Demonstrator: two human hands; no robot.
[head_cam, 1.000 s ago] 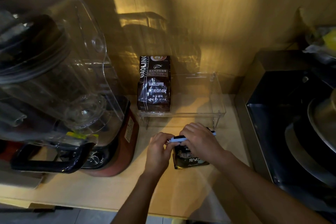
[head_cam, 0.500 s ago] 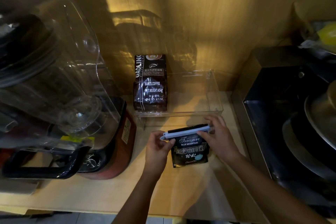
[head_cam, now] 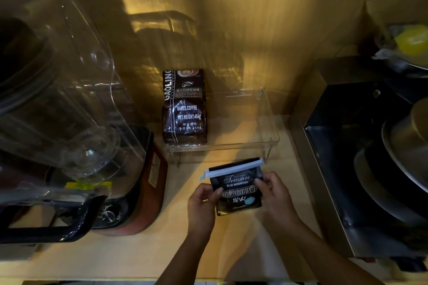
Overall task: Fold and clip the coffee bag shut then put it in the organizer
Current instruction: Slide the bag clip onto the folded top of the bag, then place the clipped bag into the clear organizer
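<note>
A small black coffee bag [head_cam: 238, 188] labelled "Treasure Blue Mountain" stands upright between both hands, just in front of the clear organizer [head_cam: 268, 122]. A pale blue clip [head_cam: 231, 170] runs across the bag's folded top. My left hand [head_cam: 201, 206] grips the bag's left edge, thumb on its front. My right hand [head_cam: 275, 196] grips the right edge the same way. The organizer is a clear plastic tray on short legs against the wall; its right half holds nothing.
A larger brown coffee bag [head_cam: 184, 109] stands in the organizer's left half. A blender with a clear jug [head_cam: 58, 99] and red base [head_cam: 148, 183] fills the left side. A steel sink [head_cam: 356, 169] with dark pans lies to the right.
My hands slid down from the clip to the bag's sides. The bag now stands upright with its front label showing, and the clip spans its top.
</note>
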